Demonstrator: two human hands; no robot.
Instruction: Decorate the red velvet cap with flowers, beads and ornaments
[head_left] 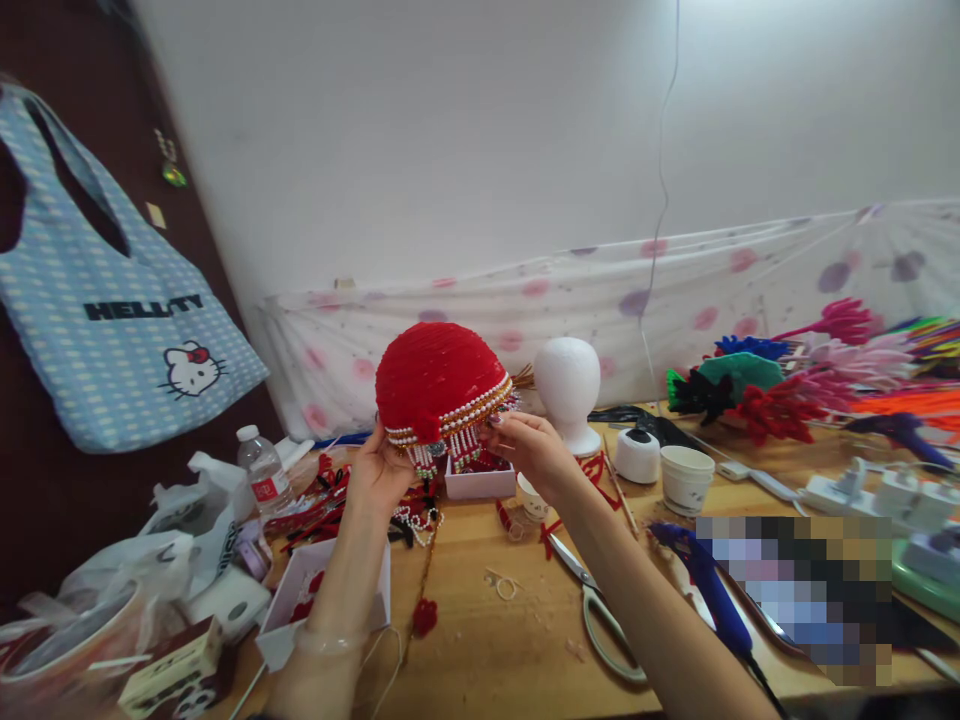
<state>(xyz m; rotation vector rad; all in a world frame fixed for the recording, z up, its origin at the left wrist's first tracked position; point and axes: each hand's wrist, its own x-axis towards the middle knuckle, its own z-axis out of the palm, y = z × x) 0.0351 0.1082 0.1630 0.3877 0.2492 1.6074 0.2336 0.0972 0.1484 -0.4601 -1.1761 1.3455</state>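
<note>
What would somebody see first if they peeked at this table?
Probably the bright red cap with dangling beads, held up over the middle of the wooden table by the left hand and the right hand. Just behind it stands a white foam head. On the far right lies a heap of fuzzy sticks in many colours, and a blue bag with a cartoon cat hangs on the left.

bare forearms, clear bangle [328, 640] on L wrist
</note>
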